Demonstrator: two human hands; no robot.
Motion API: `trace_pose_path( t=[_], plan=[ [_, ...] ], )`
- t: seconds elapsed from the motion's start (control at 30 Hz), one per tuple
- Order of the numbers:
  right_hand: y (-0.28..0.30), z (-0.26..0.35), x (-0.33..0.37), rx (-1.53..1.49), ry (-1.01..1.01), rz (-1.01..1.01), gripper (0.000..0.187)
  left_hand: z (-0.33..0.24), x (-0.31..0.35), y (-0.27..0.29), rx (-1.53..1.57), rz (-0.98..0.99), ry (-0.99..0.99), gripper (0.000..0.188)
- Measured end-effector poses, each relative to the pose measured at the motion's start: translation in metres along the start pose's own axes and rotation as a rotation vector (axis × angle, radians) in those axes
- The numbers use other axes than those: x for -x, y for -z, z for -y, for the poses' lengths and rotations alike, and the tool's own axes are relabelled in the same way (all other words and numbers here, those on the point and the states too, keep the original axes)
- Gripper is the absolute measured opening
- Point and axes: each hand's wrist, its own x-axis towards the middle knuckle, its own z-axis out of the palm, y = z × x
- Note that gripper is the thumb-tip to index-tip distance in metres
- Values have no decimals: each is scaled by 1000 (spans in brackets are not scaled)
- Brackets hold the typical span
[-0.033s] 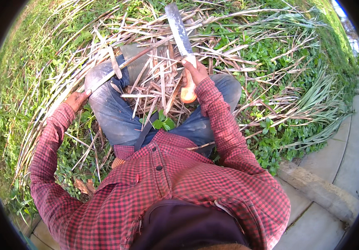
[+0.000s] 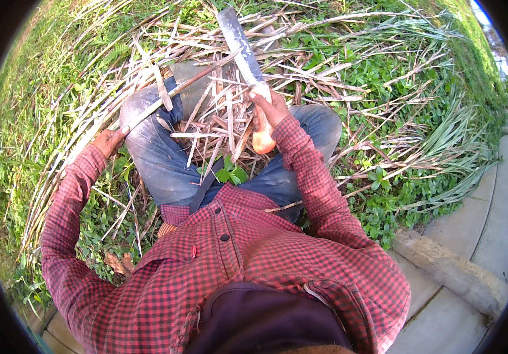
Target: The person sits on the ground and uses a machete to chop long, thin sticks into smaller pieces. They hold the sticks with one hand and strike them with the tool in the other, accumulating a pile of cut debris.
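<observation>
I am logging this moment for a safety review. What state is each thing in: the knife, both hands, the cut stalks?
Long knife: raised, blade pointing away from the person.
Right hand: closed around the knife's orange handle.
Left hand: holds nothing, resting by the left knee.
Dry stalks: cut, lying loose across the lap and the grass.

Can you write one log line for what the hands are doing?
right hand: grips knife, blade up | left hand: by dry stalks | seated on grass
</observation>
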Motion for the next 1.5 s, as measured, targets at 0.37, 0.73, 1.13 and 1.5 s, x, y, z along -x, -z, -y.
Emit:
trace_pose_path(
  t=[0.37,0.73,1.13,1.5],
  plan=[
    [18,23,8,-302,-37,-158,22,-18,11,-7,-85,-87,-14,59],
    [-34,1,41,-107,-57,209,32,-8,9,-5,49,-13,15,54],
    [176,81,-80,-113,-88,-476,31,-3,0,-2,119,15,32,57],
    [82,67,-43,11,-80,-62,33,2,1,-4,166,32,72,53]
  ],
)
